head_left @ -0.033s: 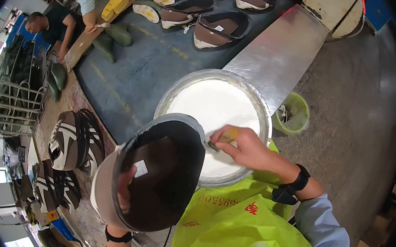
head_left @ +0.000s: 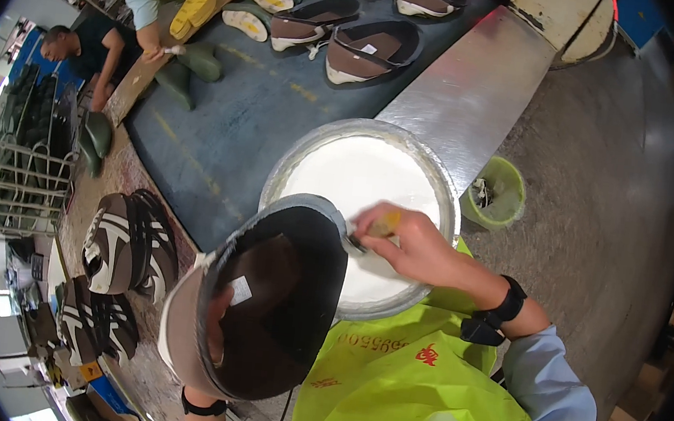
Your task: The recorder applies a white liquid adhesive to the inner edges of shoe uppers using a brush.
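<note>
Landmark: the round basin [head_left: 301, 157] of white glue.
Shoe [head_left: 262, 301]: just below the basin, its left rim over it, held from inside by the left hand [head_left: 214, 325]; grip hidden, cannot tell.
Right hand [head_left: 407, 247]: over the basin, fingers pinching a brush [head_left: 372, 229] at the shoe's rim.
Progress: gluing seems under way; no white coat visible on the shoe yet.

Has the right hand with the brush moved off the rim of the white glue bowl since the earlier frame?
No. The right hand sits at the same spot over the near rim of the glue bowl, brush by the shoe sole.

Left hand [head_left: 217, 338] mostly behind shoe [head_left: 270, 302]
</note>
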A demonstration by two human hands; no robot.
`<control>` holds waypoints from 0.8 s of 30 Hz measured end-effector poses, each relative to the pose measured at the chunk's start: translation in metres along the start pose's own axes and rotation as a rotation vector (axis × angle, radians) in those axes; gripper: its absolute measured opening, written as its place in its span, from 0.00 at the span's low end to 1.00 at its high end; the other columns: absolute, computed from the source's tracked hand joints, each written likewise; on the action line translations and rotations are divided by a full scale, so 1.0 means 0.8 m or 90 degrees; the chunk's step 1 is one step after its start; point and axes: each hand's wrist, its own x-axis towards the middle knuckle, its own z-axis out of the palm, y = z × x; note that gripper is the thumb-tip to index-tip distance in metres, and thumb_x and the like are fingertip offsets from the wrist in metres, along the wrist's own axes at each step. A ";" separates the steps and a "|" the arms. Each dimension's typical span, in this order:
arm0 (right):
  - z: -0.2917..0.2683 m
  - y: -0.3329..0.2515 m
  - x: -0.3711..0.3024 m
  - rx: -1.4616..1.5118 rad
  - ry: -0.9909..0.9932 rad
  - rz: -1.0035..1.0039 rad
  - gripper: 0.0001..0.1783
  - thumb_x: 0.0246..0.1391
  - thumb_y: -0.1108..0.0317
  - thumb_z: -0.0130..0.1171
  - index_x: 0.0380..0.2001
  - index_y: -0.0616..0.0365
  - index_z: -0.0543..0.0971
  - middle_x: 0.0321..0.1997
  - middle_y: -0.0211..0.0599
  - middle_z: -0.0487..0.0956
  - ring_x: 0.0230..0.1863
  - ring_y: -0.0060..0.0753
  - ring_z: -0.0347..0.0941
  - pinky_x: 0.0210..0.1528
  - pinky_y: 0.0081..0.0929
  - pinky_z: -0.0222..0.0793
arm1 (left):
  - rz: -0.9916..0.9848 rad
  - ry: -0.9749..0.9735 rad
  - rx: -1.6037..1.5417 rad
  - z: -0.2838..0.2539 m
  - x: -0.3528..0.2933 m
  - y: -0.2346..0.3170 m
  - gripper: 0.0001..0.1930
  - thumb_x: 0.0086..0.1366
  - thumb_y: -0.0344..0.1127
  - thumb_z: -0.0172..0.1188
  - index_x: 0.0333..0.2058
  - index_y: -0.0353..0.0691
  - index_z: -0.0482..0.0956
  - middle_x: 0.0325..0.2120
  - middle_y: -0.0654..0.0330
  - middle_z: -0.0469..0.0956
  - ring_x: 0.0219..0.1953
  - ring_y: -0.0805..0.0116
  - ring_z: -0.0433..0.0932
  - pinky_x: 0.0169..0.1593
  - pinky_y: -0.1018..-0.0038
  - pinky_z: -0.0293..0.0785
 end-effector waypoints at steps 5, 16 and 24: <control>0.012 -0.013 0.031 0.188 0.283 -0.042 0.08 0.52 0.71 0.59 0.36 0.62 0.76 0.33 0.38 0.78 0.32 0.30 0.76 0.35 0.26 0.73 | 0.121 0.116 0.194 0.006 -0.043 -0.072 0.12 0.56 0.31 0.56 0.39 0.35 0.81 0.41 0.54 0.75 0.44 0.63 0.73 0.52 0.70 0.65; 0.049 0.005 -0.030 0.583 0.186 0.290 0.13 0.59 0.68 0.53 0.39 0.70 0.74 0.35 0.37 0.76 0.36 0.24 0.75 0.43 0.24 0.77 | 0.012 0.242 -0.090 0.083 -0.021 -0.035 0.17 0.64 0.33 0.52 0.46 0.23 0.73 0.46 0.47 0.72 0.46 0.62 0.71 0.53 0.70 0.66; 0.040 -0.031 -0.029 0.468 0.245 -0.001 0.07 0.58 0.75 0.53 0.39 0.64 0.72 0.34 0.30 0.74 0.34 0.18 0.72 0.36 0.17 0.69 | 0.107 0.152 0.226 0.110 0.001 -0.051 0.09 0.65 0.33 0.50 0.39 0.33 0.72 0.32 0.50 0.73 0.36 0.62 0.71 0.40 0.65 0.67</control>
